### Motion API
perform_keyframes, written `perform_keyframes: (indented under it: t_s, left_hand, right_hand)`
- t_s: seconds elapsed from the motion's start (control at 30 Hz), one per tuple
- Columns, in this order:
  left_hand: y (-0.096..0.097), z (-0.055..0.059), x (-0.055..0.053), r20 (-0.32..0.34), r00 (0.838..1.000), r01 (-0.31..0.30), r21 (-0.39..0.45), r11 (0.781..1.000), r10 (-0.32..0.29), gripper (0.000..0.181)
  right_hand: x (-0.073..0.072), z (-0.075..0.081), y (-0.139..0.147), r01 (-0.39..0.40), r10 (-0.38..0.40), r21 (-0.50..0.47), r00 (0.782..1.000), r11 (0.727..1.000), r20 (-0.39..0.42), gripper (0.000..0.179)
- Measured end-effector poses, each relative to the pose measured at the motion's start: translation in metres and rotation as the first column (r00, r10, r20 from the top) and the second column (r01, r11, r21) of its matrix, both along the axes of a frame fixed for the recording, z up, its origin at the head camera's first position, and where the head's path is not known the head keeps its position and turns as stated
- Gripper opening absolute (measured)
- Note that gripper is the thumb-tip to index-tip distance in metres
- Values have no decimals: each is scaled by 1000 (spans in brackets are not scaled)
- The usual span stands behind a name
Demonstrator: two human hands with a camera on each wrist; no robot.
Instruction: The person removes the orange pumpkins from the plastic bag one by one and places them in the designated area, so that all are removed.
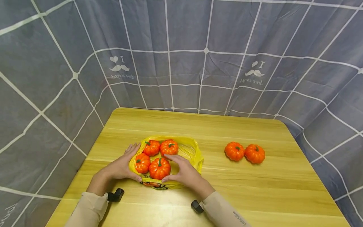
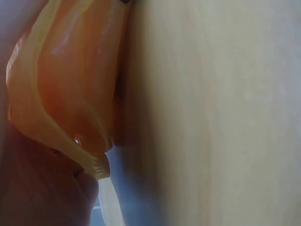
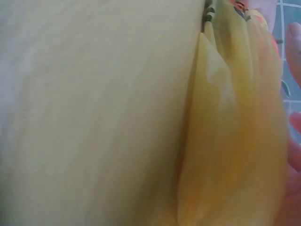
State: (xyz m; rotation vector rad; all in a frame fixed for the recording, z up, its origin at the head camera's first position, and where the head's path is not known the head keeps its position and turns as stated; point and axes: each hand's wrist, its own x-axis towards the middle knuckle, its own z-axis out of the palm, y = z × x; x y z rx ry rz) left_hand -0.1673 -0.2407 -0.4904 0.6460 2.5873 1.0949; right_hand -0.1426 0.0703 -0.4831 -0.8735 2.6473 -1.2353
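Observation:
A yellow plastic bag lies spread on the table, its mouth facing up. Several small orange pumpkins with green stems sit inside, grouped toward its left half. Against the bag's left side rests my left hand, fingers extended along the rim and thumb at the front edge. My right hand reaches over the bag's right part, with thumb and fingers spread beside the front pumpkin. In the left wrist view, orange shows through the thin bag wall. The right wrist view has the bag's creased side next to my fingers.
Two more orange pumpkins, one on the left and one on the right, stand side by side on the wooden table, right of the bag. A grey curtain with white grid lines hangs behind the table and at both sides.

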Motion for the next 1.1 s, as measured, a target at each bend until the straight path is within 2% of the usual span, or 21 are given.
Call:
perform_keyframes:
  t_s: [0.3,0.9,1.1]
  left_hand:
    - [1,0,0,2,1000,2,4,1000,-2,140]
    - [0,-1,0,9,1000,2,5,1000,-2,141]
    - [-1,0,0,8,1000,-1,12,1000,1,141]
  right_hand:
    - [-2,-5,-7,27,-28,84,1000,996,12,90]
    - [1,-10,-8,48,-48,22,999,999,4,77]
    - [1,-6,-6,60,-59,-30,998,998,16,76]
